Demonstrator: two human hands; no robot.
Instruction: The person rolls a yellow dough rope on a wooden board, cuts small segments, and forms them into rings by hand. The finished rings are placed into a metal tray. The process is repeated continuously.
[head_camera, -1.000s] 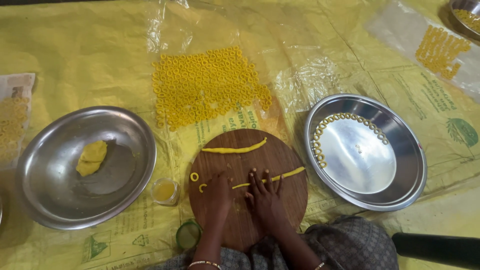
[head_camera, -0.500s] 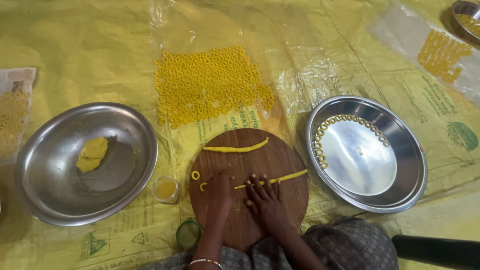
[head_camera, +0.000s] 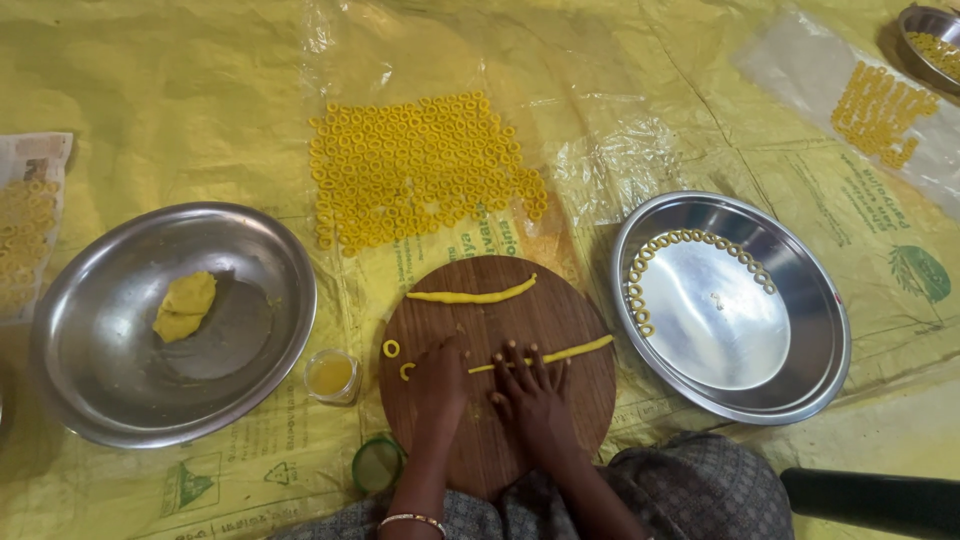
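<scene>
1. Grip — I see both hands lying flat, palms down, on the round wooden board (head_camera: 497, 370). The left hand (head_camera: 440, 380) and the right hand (head_camera: 535, 395) press on a thin yellow dough rope (head_camera: 560, 353), fingers spread; nothing is clenched or lifted.
2. Dough rope — it lies across the middle of the board, its far end poking out to the right of the right hand's fingertips.
3. Also on the board — a second, thicker dough rope (head_camera: 472, 295) near the far edge, and one closed dough ring (head_camera: 391, 348) beside a half-formed ring (head_camera: 406, 371), just left of the left hand.
4. Left steel bowl (head_camera: 100, 400) — I find a single lump of yellow dough (head_camera: 184, 306) in it.
5. Right steel plate (head_camera: 800, 380) — a curved row of small rings (head_camera: 680, 245) follows its far-left rim; the centre is bare.
6. Small cup (head_camera: 332, 374) between bowl and board holds a yellow liquid.
7. Beyond the board, many finished rings (head_camera: 420, 170) lie on clear plastic sheet.
</scene>
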